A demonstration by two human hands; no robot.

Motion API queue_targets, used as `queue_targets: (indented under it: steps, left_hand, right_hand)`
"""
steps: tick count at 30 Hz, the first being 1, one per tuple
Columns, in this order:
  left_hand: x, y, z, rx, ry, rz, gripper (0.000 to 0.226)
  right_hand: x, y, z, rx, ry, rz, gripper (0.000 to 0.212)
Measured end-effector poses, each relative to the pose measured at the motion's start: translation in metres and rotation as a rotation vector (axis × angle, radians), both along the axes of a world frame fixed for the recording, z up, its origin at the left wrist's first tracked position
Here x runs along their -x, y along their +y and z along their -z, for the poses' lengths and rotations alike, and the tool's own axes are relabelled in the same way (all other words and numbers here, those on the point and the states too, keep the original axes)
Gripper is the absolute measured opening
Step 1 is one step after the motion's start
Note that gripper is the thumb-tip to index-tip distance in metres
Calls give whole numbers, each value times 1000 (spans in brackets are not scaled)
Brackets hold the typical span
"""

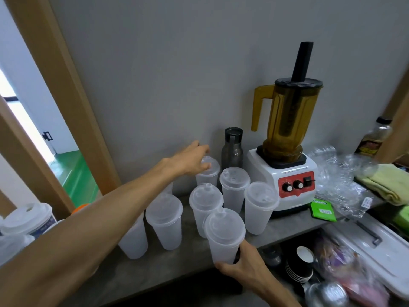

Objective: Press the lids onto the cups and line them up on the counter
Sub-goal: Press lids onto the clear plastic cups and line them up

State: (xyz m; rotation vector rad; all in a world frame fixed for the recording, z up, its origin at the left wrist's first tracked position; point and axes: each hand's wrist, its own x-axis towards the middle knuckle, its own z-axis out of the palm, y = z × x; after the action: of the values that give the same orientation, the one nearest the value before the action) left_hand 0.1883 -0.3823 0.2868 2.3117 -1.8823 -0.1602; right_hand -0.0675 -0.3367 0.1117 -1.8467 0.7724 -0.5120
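Note:
Several frosted plastic cups with domed lids stand on the grey counter (177, 264). My left hand (190, 159) reaches to the back and its fingers lie over the lid of the rear cup (209, 175) by the wall. My right hand (241, 265) grips the base of the nearest lidded cup (224, 234) at the counter's front edge. Between them stand lidded cups at the centre (204, 204), behind it (234, 187) and to the right (259, 207). Two more cups (164, 220) stand left, one partly hidden by my forearm.
A blender (285, 151) with an amber jug stands at the right, a dark bottle (232, 147) beside it by the wall. Crumpled clear plastic wrap (338, 180) and a green packet (322, 210) lie further right. A drawer with stacked dark cups (298, 267) is open below.

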Motion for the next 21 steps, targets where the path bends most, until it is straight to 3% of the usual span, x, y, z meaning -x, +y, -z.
queue_targets:
  steps: [2,6,10,15,21]
  left_hand:
    - [8,22,-9,21,2,80,46]
    - [24,53,-1,-297,41,177,82]
    - [31,53,15,-310,79,164,84]
    - [9,60,0,-271,43,36,81]
    - [0,63,9,-300,15,-26,84]
  right_hand:
    - [-1,-1,1,0,10,-5,68]
    - [-2,-2,3,10,19,-3,75]
    - [-1,-2,4,6,24,-6,80]
    - [-3,-2,0,-16,20,8,69]
    - [-31,-14,3,2,-20,195,67]
